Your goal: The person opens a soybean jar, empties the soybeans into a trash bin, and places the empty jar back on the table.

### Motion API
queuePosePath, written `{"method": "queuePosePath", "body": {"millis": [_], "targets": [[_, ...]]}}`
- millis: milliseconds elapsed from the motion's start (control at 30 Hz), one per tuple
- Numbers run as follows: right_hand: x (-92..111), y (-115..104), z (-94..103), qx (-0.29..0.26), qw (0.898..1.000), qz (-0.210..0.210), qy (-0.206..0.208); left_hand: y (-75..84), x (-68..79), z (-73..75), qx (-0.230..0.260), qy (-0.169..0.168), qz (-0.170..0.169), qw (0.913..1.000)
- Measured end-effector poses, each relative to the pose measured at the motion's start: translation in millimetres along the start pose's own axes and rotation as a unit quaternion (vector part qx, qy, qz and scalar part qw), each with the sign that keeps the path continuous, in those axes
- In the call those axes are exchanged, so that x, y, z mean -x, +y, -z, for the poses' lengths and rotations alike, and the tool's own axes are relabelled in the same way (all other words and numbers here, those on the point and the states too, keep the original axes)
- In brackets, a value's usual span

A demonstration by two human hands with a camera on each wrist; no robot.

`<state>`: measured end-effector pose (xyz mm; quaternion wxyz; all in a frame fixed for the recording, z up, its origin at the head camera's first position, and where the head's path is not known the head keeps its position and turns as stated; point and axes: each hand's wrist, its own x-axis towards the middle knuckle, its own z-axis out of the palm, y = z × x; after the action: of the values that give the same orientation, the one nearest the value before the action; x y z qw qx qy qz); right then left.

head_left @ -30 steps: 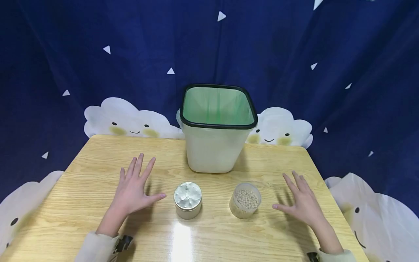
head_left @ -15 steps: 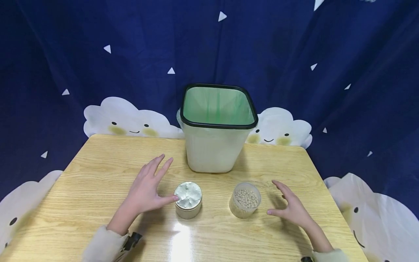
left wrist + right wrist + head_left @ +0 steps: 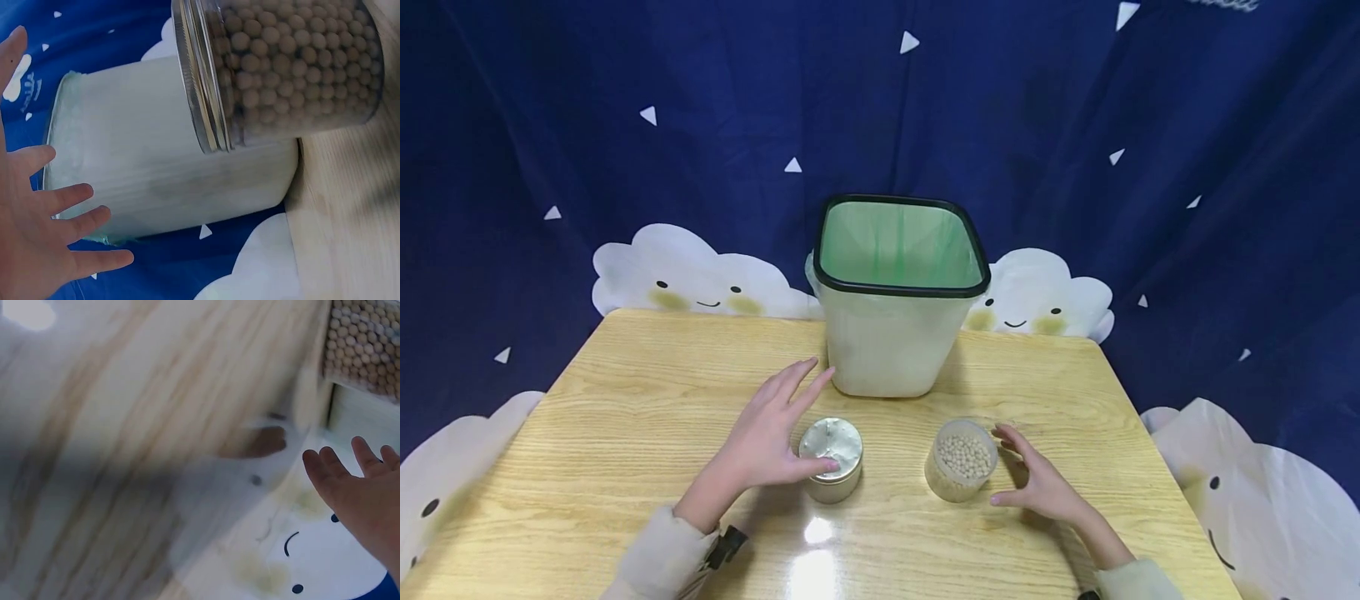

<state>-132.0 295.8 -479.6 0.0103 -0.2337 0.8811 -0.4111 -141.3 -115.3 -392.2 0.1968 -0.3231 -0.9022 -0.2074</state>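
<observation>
A clear jar of small beige balls, topped with silvery foil [image 3: 835,440], stands on the left of the table. My left hand [image 3: 767,437] is beside it, fingers spread, its thumb over the front of the top in the head view; whether it touches I cannot tell. In the left wrist view the jar [image 3: 300,62] lies apart from the spread fingers [image 3: 87,222]. To the right stands a second jar [image 3: 958,487], open on top and filled with pale round balls [image 3: 966,456]. Close to its right side is my right hand [image 3: 1037,483], fingers apart from the thumb.
A white square bin [image 3: 887,346] with a black rim and green inside stands behind the two jars. The wooden table [image 3: 647,375] reflects light near its front. A dark blue curtain [image 3: 715,108] with white clouds hangs behind.
Both hands have moved inward: the left one rightward to the foil-topped jar, the right one leftward to the open jar. The jars and bin have stayed in place.
</observation>
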Motion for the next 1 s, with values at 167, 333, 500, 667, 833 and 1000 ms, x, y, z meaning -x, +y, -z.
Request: {"method": "queuePosePath", "body": {"millis": [167,333,500,667,833,1000], "targets": [[-4,0,-4.4,-0.006,1.000,-0.023,-0.016,4.4,-6.9,-2.8,0.001,-0.007,-0.014,0.9999],[-8,-1,-6.5,-0.047,0.997,-0.045,-0.049,9.7,-14.3,-5.5,0.004,-0.013,-0.028,0.9995],[-13,1,-10.0,-0.113,0.990,-0.039,-0.077,14.7,-19.9,-10.3,0.015,-0.024,-0.031,0.9991],[-17,4,-14.3,-0.141,0.985,-0.036,-0.089,18.6,-23.6,-16.1,0.023,-0.036,-0.026,0.9988],[-21,5,-18.0,-0.147,0.984,-0.046,-0.091,21.0,-26.7,-20.7,0.028,-0.032,-0.038,0.9984],[-24,4,-22.6,-0.161,0.980,-0.059,-0.096,21.8,-29.0,-24.0,0.034,-0.028,-0.044,0.9981]]}}
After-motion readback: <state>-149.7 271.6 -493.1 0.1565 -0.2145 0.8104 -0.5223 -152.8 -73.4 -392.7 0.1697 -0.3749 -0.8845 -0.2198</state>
